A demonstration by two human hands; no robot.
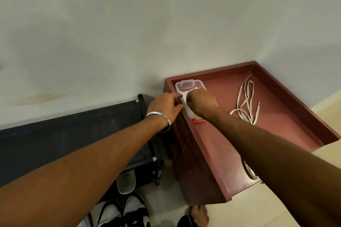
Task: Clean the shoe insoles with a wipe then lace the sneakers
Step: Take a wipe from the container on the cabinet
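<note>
You steady the wipe box [188, 86] at the tray's [287, 127] far-left corner with your left hand [166, 106] gripping its side so your fisted right hand [201, 102] can apparently pinch out a wipe, while the laces [245, 103] wait right of the box.

bare forearms, no sleeves; silver bangle [160, 118] on left wrist; bare foot [200, 214].

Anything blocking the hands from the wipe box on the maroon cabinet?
Nothing visible. The left hand grips the clear wipe box at its left side and the right hand is curled over its top. What the right fingers hold is hidden. The laces lie apart, farther right on the cabinet top.
</note>
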